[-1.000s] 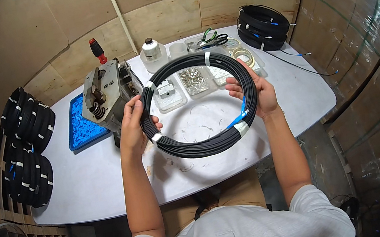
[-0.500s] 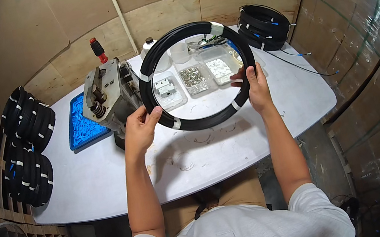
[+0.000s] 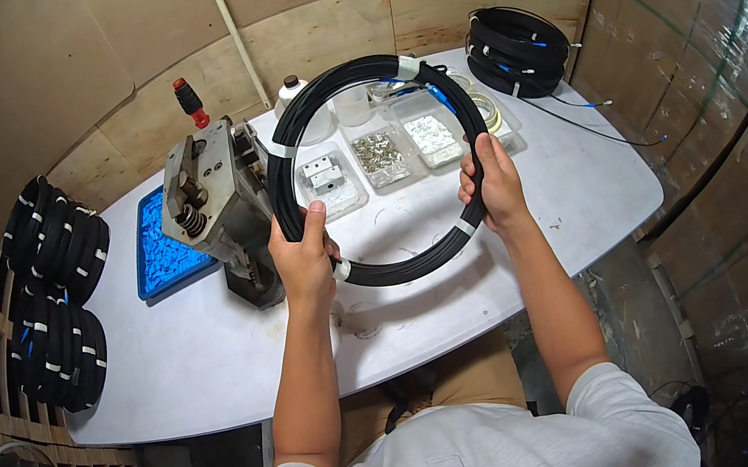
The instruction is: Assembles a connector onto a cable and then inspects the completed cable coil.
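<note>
A coil of black cable [image 3: 391,271], bound with several white tape bands, is held up above the table. My left hand [image 3: 305,258] grips its lower left side, thumb in front. Around its right side the fingers of my right hand [image 3: 495,180] are wrapped, thumb pointing up. A blue connector [image 3: 441,98] shows on the coil's upper right. Through the ring I see a clear tray with white blocks [image 3: 322,174], a clear box of small metal parts [image 3: 382,157] and another of white pieces [image 3: 433,138].
A metal press-like machine [image 3: 223,200] stands left of the coil, beside a blue tray of small blue parts [image 3: 164,245]. More black coils are stacked at the table's left edge [image 3: 58,344] and back right [image 3: 517,53]. One loose cable [image 3: 590,125] trails across the right side.
The coil has come lower and slightly left, and turned so that the blue connector shows. My left hand has shifted right and closed more firmly around it; my right fingers have wrapped round.
</note>
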A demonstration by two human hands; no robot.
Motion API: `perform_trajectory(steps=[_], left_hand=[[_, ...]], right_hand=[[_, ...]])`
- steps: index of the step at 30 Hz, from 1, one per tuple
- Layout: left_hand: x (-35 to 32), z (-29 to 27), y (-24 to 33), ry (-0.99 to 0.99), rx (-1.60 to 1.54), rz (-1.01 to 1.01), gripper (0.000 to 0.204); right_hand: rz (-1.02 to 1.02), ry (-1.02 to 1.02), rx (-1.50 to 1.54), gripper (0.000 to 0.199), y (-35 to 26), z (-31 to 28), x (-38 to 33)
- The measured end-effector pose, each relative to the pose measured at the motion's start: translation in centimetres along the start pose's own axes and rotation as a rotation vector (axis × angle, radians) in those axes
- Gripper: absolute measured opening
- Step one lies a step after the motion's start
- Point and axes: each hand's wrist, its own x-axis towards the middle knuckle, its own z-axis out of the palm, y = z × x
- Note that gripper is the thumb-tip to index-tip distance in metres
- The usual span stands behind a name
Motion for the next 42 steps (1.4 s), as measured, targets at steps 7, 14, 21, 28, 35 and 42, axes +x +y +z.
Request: perform_trajectory(steps=[7, 14, 21, 28, 35, 42], left_hand=[[0.6, -1.5, 0.4, -0.178, -0.145, -0.016, 0.026], [0.9, -1.5, 2.0, -0.238, -0.238, -0.125, 0.048], [0.9, -1.5, 1.6, -0.173, -0.138, -0.070, 0.054], [0.4, -0.8, 1.7, -0.038, -0.156, -0.137, 0.062], [0.3, -1.0, 1.6, -0.057, -0.118, -0.113, 0.060], [1.2, -2.1, 4.7, -0.391, -0.078, -0.049, 0.048]], right_hand=[[0.026, -0.026, 0.093, 0.033, 0.1, 0.0, -0.3], [0.032, -0.063, 0.075, 0.033, -0.3, -0.4, -0.4], [0.009, -0.049, 0.027, 0.032, -0.8, 0.2, -0.6], [0.004, -0.049, 0.010, 0.033, -0.4, -0.1, -0.3], [0.007, -0.070, 0.029, 0.035, -0.3, -0.4, -0.3], [0.010, -0.159, -0.058, 0.048, -1.6, -1.1, -0.3]])
